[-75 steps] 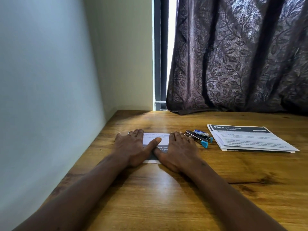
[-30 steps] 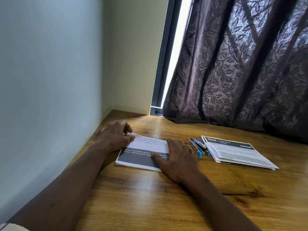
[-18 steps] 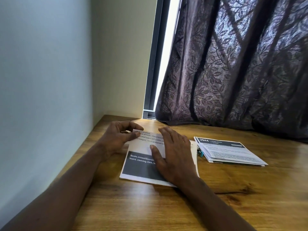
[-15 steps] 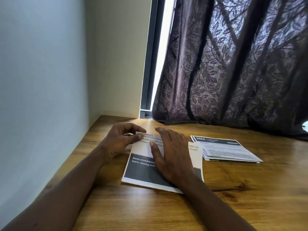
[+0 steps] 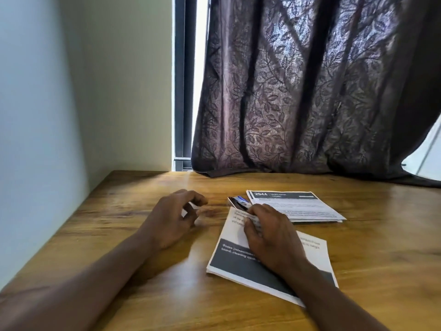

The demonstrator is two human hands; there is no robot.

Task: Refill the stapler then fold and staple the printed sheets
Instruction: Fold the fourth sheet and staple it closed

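Head view shows one folded sheet set (image 5: 269, 263) on the worktop (image 5: 143, 295), unstapled as far as visible, the right hand (image 5: 272, 237) closing on the stapler (image 5: 238, 203), left hand (image 5: 171, 218) curled empty, flat stack (image 5: 298, 206) left.

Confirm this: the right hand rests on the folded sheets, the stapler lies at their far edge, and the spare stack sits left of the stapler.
Wrong on one point. In the head view the stack sits right of the stapler, not left. The right hand does rest on the folded sheets.
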